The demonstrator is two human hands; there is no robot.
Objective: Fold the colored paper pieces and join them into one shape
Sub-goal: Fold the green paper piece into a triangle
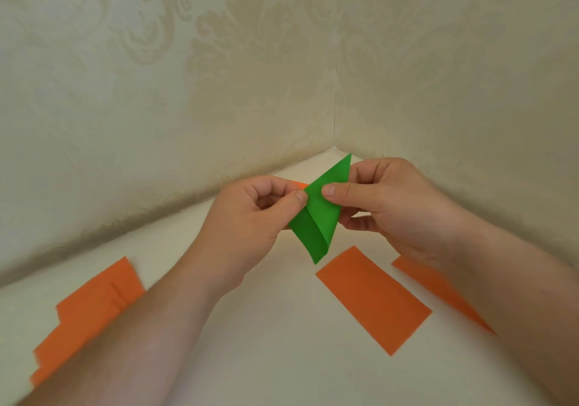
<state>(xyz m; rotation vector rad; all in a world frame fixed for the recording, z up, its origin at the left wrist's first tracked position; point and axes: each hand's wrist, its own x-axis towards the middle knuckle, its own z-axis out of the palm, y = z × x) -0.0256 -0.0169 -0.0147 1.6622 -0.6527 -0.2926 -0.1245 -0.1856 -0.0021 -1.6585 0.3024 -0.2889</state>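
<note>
From the head camera, the two bare forearms come in nearest, rising from the bottom edge toward the middle of the frame over a pale table (266,358). Under the left forearm lies a staggered stack of orange paper pieces (91,308), partly covered by the arm. Right of centre, a single orange rectangle (372,299) lies flat on the table, and just beyond it another orange piece (438,286) pokes out from under the right forearm.

Above the table, between the two hands, sits a folded green paper piece (316,217), a pointed shape with a long crease down its lower half, tilted so one tip points up toward the wall corner and the other down at the single rectangle. The left hand (250,217) pinches its left edge between thumb and curled fingers; a sliver of orange paper (299,184) shows just behind those fingers. The right hand (394,205) grips the green piece's right side, thumb pressed on the front face, fingers curled behind.

Patterned cream wallpaper (219,76) covers both walls meeting in the corner behind.
</note>
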